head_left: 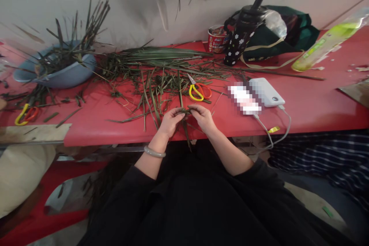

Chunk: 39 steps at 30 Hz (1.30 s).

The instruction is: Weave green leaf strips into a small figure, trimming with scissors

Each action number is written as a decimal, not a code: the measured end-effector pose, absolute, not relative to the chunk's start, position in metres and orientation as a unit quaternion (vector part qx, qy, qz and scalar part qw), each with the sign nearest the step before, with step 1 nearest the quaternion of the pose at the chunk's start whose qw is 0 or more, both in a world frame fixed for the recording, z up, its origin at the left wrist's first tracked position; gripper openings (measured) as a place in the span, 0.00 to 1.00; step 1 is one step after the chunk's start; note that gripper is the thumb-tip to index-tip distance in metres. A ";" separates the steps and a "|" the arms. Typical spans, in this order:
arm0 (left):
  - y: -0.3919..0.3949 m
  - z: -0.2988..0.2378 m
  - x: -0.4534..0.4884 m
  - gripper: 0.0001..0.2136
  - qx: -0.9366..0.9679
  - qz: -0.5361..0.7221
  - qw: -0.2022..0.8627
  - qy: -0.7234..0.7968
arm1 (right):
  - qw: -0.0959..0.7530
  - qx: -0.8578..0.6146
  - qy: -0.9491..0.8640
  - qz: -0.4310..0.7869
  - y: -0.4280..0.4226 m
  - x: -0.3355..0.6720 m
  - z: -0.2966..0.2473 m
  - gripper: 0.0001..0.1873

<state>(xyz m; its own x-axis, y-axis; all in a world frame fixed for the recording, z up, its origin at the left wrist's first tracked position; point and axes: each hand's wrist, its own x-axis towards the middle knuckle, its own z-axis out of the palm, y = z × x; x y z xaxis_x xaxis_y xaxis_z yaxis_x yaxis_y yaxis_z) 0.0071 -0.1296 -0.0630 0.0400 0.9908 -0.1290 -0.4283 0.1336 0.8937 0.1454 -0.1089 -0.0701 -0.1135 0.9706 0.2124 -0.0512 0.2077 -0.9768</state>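
Note:
Both hands meet over the front edge of the red-covered table, pinching dark green leaf strips (180,94) that run up and down between them. My left hand (172,120) wears its thumb against the bent fingers at the woven or knotted middle; a grey bangle (155,152) circles that wrist. From the other side my right hand (202,117) pinches the same strips with thumb and forefinger. The exact weave is too small to make out. Just beyond the hands lie scissors (196,91) with yellow and red handles, blades pointing away, on loose leaf pieces.
A blue basin (67,73) of leaf stalks stands at the left, near other scissors (25,114). Long leaves (161,54) lie along the wall. At the right are a red tub (216,42), a black tumbler (240,34), a bottle (325,46), and a cabled power bank (265,91).

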 end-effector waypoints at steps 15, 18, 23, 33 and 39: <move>-0.129 -0.063 0.006 0.14 0.332 0.576 0.634 0.395 | 0.466 -0.438 -0.669 0.378 -0.115 0.149 -0.068 0.11; -0.130 -0.062 0.007 0.14 0.344 0.563 0.634 0.403 | 0.462 -0.456 -0.677 0.348 -0.115 0.149 -0.066 0.09; -0.130 -0.060 0.009 0.13 0.404 0.544 0.596 0.430 | 0.459 -0.475 -0.682 0.314 -0.117 0.148 -0.063 0.08; -0.130 -0.066 0.011 0.09 0.405 0.561 0.565 0.450 | 0.425 -0.471 -0.711 0.303 -0.118 0.144 -0.058 0.09; -0.130 -0.065 0.011 0.08 0.395 0.584 0.550 0.448 | 0.435 -0.466 -0.704 0.312 -0.119 0.143 -0.060 0.09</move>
<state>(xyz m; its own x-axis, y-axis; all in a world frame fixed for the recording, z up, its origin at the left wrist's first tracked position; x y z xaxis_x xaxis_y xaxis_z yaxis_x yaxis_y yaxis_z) 0.0114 -0.1302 -0.0651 -0.0839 0.9960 -0.0314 -0.2875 0.0060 0.9578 0.1432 -0.1186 -0.0596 -0.1871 0.9281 0.3220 0.3849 0.3708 -0.8452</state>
